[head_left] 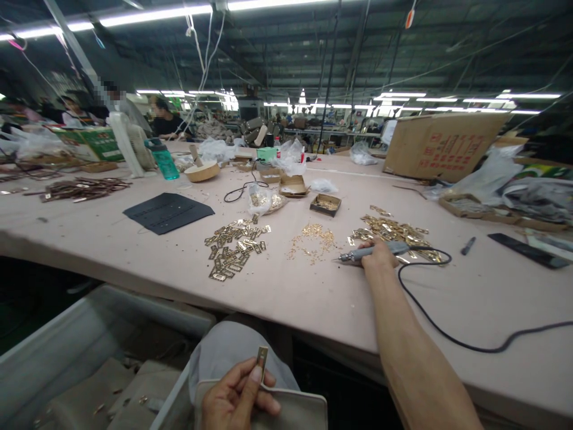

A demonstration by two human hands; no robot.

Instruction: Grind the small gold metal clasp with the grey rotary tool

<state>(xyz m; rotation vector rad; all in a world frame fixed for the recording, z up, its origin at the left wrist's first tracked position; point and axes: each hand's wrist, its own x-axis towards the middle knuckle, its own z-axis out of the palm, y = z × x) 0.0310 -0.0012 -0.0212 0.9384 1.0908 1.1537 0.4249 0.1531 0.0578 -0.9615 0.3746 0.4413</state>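
Low over my lap, my left hand (239, 394) pinches a small gold metal plate (262, 357) between thumb and fingers. Against the same hand rests a flat beige panel (302, 411); whether the fingers grip it too is hidden. My right hand (379, 257) is wrapped round a grey electric screwdriver (356, 254) on the table, its thin tip pointing left. That tip is close to a scatter of tiny gold screws (313, 239). Behind the right hand spreads a heap of shiny gold plates (394, 228). Another pile of metal plates (233, 251) lies left of the screws.
A black cord (430, 310) loops from the screwdriver across the right side. Further back are a small box (326, 204), a plastic bag (264, 200) and a dark sheet (168, 212). A large carton (441, 146) stands back right. Lower left, a bin (111, 319) holds beige pieces.
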